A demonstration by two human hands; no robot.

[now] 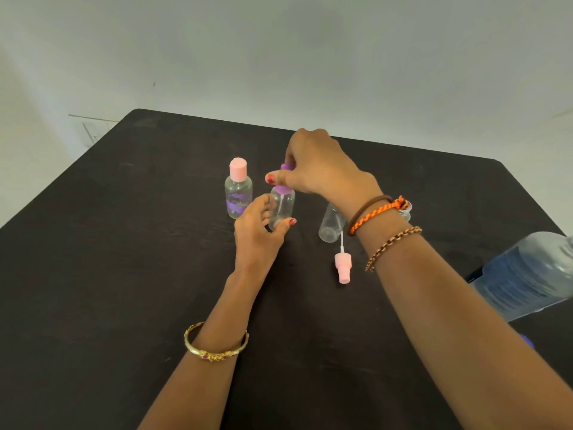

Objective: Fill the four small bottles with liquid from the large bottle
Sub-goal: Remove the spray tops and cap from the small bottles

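The left hand [257,231] has its grip wrapped round the clear bottle with the purple top [281,206], which stands on the dark counter [124,274]. The right hand [313,166] pinches that purple top [286,166] from above. This looks like the step of getting the top off, though I cannot tell which way it turns.

Just left of this bottle stands a pink-capped bottle [238,189], shut. To its right is an open bottle [332,225], with its pink spray top [343,268] lying on the counter nearby. A 4th small one [406,211] peeks out behind the right wrist. The large bottle [527,274], with liquid inside, sits far right.

Next, the top must lift straight out, tube and all, without tipping the bottle.
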